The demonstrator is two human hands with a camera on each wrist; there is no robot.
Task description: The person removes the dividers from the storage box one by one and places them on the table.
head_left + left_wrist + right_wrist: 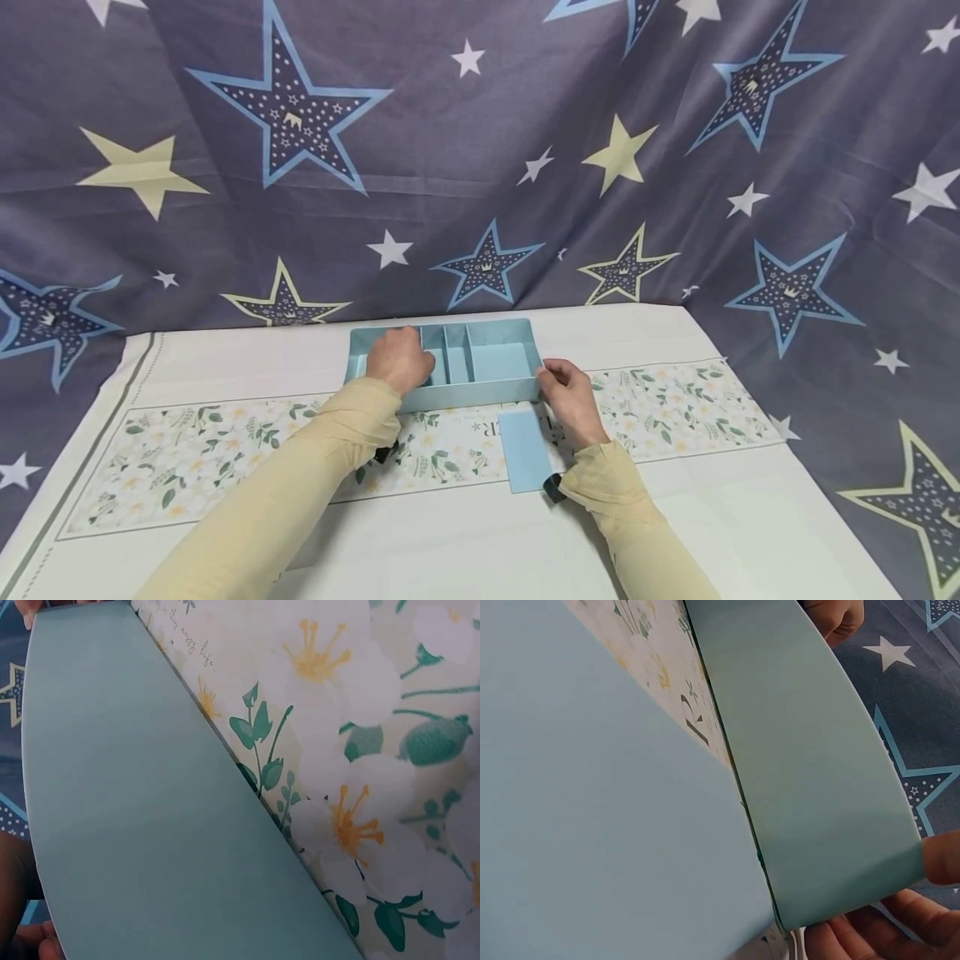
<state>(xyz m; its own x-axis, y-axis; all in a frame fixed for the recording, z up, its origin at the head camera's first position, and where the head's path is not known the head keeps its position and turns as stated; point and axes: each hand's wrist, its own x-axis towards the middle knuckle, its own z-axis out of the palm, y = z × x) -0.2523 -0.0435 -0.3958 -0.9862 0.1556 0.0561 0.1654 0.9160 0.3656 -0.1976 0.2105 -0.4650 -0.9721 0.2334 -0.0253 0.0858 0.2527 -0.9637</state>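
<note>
A light blue-green divided tray [450,395] lies at the back of the table, split by upright dividers [470,353] into several compartments. My left hand [401,360] reaches down into its left part with bent fingers. The fingertips are hidden, so what they touch cannot be told; the left wrist view shows only bits of fingers behind the tray's front wall [135,787]. At the right front corner my right hand [572,400] grips the tray. Its thumb [941,857] lies over the rim and its fingers [870,930] are against the outside.
A flat light blue rectangular panel [525,450] lies in front of the tray, beside my right wrist. Beneath is a white cloth [420,542] with a flowered band [247,442]. A star-patterned curtain [450,167] hangs close behind the tray.
</note>
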